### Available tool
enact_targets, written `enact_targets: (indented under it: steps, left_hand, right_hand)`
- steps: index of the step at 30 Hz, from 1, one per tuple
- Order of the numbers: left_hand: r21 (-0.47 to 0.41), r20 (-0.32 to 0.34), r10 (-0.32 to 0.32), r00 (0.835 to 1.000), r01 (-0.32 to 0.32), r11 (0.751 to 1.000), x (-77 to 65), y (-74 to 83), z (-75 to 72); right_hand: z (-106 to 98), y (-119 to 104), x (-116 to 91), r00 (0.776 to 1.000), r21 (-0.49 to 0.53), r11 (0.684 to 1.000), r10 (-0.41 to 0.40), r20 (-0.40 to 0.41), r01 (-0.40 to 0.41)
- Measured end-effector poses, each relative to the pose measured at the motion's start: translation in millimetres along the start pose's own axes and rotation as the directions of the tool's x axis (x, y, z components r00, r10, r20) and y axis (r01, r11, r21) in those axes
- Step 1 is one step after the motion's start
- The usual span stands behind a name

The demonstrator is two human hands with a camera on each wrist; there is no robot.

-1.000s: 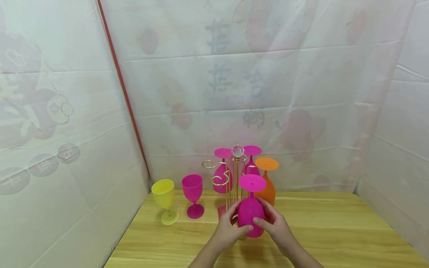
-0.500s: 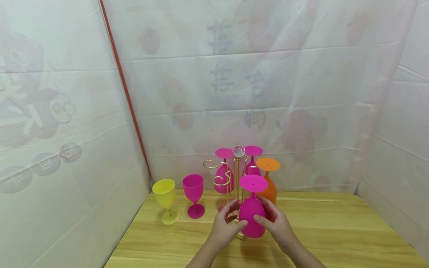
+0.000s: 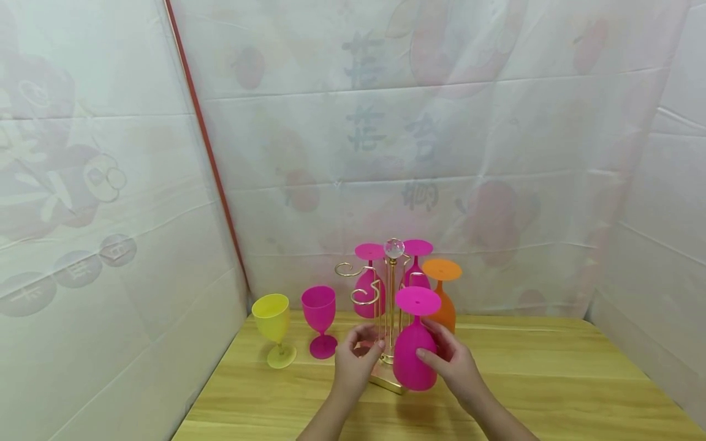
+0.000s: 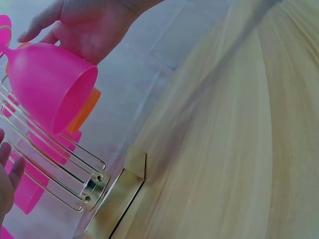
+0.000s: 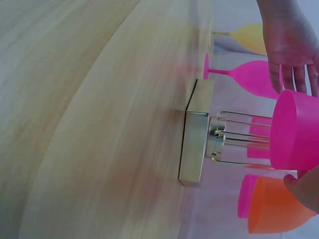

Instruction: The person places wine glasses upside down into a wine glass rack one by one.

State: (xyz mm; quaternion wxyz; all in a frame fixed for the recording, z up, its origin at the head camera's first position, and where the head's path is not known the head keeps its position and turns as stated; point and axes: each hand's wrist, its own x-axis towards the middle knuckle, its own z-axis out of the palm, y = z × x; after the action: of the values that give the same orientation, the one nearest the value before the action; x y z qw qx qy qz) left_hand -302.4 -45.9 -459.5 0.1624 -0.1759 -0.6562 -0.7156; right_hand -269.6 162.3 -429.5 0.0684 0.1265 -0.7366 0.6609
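Note:
An upside-down pink goblet (image 3: 415,361) hangs at the front of a gold wire glass rack (image 3: 391,294) topped by a clear faceted ball. My right hand (image 3: 460,373) holds the goblet's bowl from the right, thumb on the front and fingers behind it. My left hand (image 3: 353,364) is apart from the goblet, at the rack's left side close by the wires. In the right wrist view the fingers of this left hand (image 5: 293,47) hang fairly straight with nothing in them. The goblet's open rim faces the table in the left wrist view.
Two more pink goblets (image 3: 368,294) and an orange goblet (image 3: 444,312) hang inverted on the rack. Curled rack arms (image 3: 361,297) stick out on the left. A yellow goblet (image 3: 271,321) and a pink goblet (image 3: 318,312) stand upright left on the wooden table (image 3: 551,380).
My left hand has let go of the front pink goblet and moved left to the rack's side. My right hand stays at the goblet, which hangs in nearly the same place.

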Motion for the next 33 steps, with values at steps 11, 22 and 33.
enact_targets:
  steps: [11,22,33]
  left_hand:
    - [0.081,-0.117,-0.013,0.993,0.022,0.996,3.2,-2.7,3.6]
    - [0.071,-0.127,-0.022,0.992,0.032,0.997,8.8,-16.5,9.0]
    - [0.136,-0.117,-0.006,0.993,0.022,0.990,7.5,15.1,15.5]
  right_hand:
    - [3.2,-10.5,6.0,0.997,-0.078,0.997,-0.031,-0.065,0.026]
    - [-0.5,-17.2,12.5,0.976,-0.040,0.984,-0.179,-0.127,0.176]
    - [-0.7,-22.0,17.2,0.970,-0.087,0.978,-0.200,-0.136,0.189]
